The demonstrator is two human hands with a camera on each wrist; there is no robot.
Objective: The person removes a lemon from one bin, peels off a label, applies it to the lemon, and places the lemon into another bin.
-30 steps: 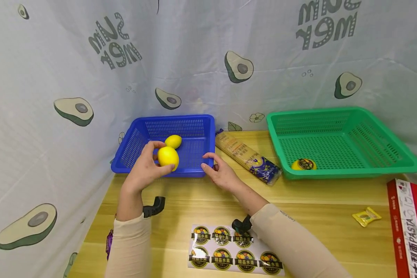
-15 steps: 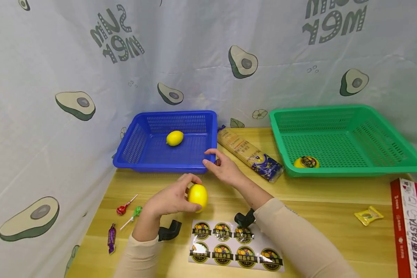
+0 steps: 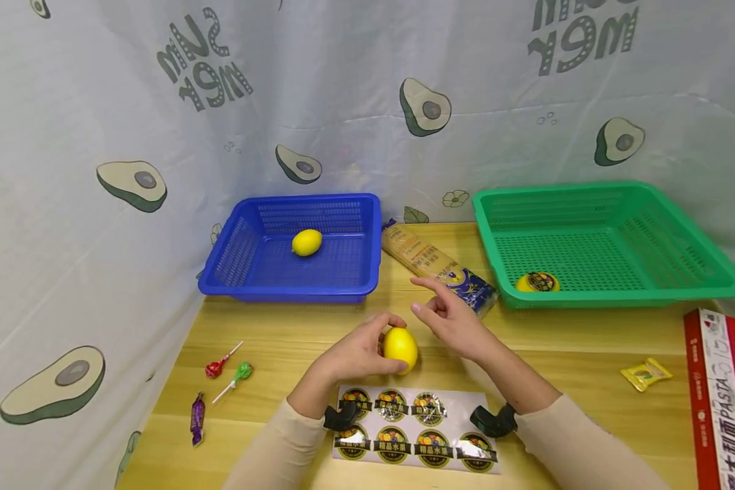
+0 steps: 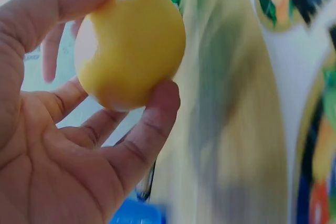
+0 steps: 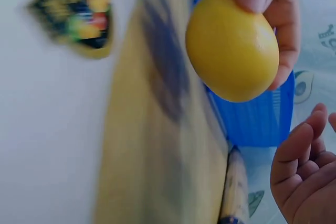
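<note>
Head view: we find the left hand (image 3: 360, 350) pinching a yellow lemon (image 3: 400, 347) between thumb and fingers, over the wooden table (image 3: 557, 367), just beyond the far edge of a sticker sheet (image 3: 462, 403). The right hand (image 3: 456, 327) is just to the right of the lemon, apart from it, index finger and thumb extended, grasping nothing. To the far left we note a blue basket (image 3: 300, 295) with a second lemon (image 3: 307, 242) lying inside; to the far right, a green basket (image 3: 612, 297) with a labelled yellow fruit (image 3: 537, 282) in its near left corner. A pasta packet (image 3: 425, 258) lies slantwise between the baskets. Near left we list a red lollipop (image 3: 214, 369), a green lollipop (image 3: 243, 371) and a purple candy (image 3: 197, 419); on the right, a yellow candy (image 3: 646, 374) beside a red box (image 3: 725, 408). The sheet shows seven round labels, with a bare patch at its far right. Left wrist view: we see the lemon's smooth skin between the left hand's digits, the right hand's fingers partly hidden behind it; table and labels are blurred. Right wrist view: the left hand's thumb presses the lemon, the blue basket beyond; the right hand's fingers bend loosely, well clear of the fruit.
</note>
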